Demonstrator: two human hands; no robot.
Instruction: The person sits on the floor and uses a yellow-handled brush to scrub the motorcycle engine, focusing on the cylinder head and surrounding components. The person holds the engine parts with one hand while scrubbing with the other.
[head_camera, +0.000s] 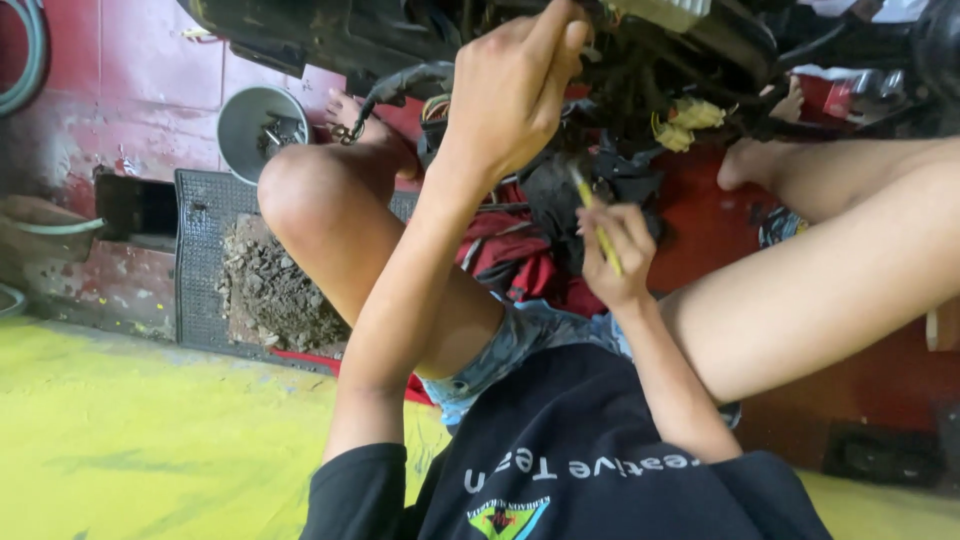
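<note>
Upper body: black short-sleeved T-shirt (570, 470). The shirt carries white lettering across the chest and a triangular emblem (508, 518) in green, yellow and light blue below it. The sleeves end above the elbows; both forearms are bare. Left hand (515, 85) and right hand (612, 250): no gloves, rings or watch visible. Lower body: faded blue denim shorts (510, 350) with a frayed hem, ending above the knees. Legs and feet are bare.
</note>
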